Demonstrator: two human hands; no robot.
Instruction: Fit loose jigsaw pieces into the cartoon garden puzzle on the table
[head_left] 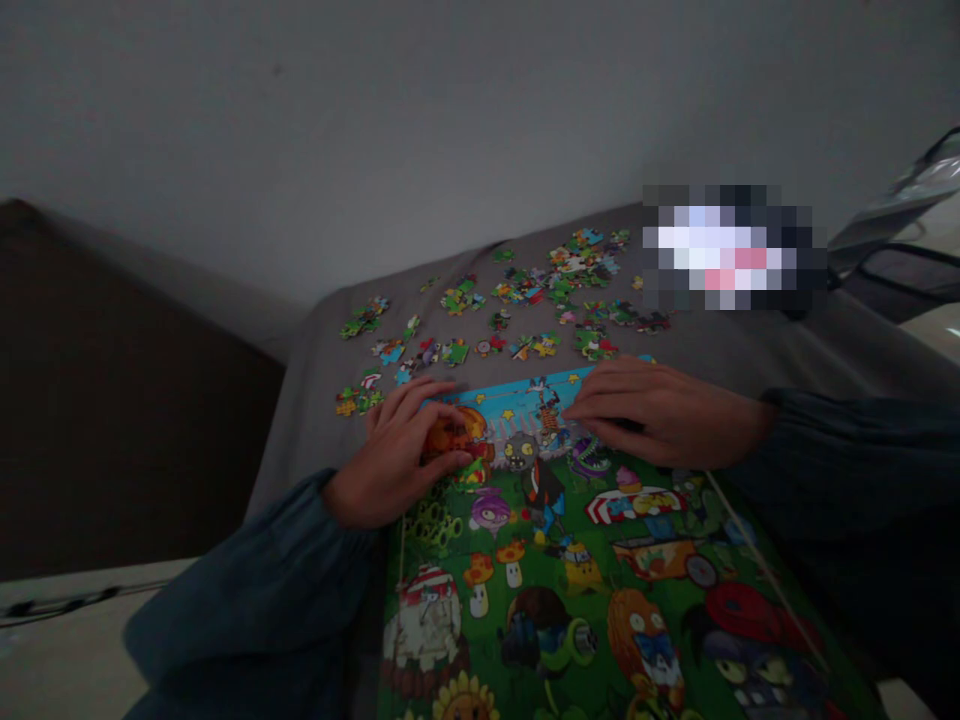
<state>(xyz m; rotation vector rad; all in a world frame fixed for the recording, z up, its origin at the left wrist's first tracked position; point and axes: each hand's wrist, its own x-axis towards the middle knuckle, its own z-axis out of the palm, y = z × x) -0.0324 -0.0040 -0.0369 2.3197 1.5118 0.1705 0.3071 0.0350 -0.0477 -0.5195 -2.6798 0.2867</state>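
Observation:
A puzzle board [487, 600] printed with cartoon plants and zombies lies in front of me, its blue top strip at the far side. My left hand [409, 450] rests over the board's upper left corner, fingers apart and loosely curved around an orange printed figure. Over the upper right part, my right hand [652, 405] has its fingers bent and pressed together, tips down by the blue strip. Whatever may be under those fingertips is hidden. Loose jigsaw pieces [454, 352] lie just beyond the board.
More pieces are heaped farther back [581, 260] on the grey cloth [315, 400]. A blurred-out lit object [727, 250] sits at the back right, with dark looped straps [900, 270] beside it. A pale wall [420, 130] closes off the far side; a dark panel [112, 400] stands left.

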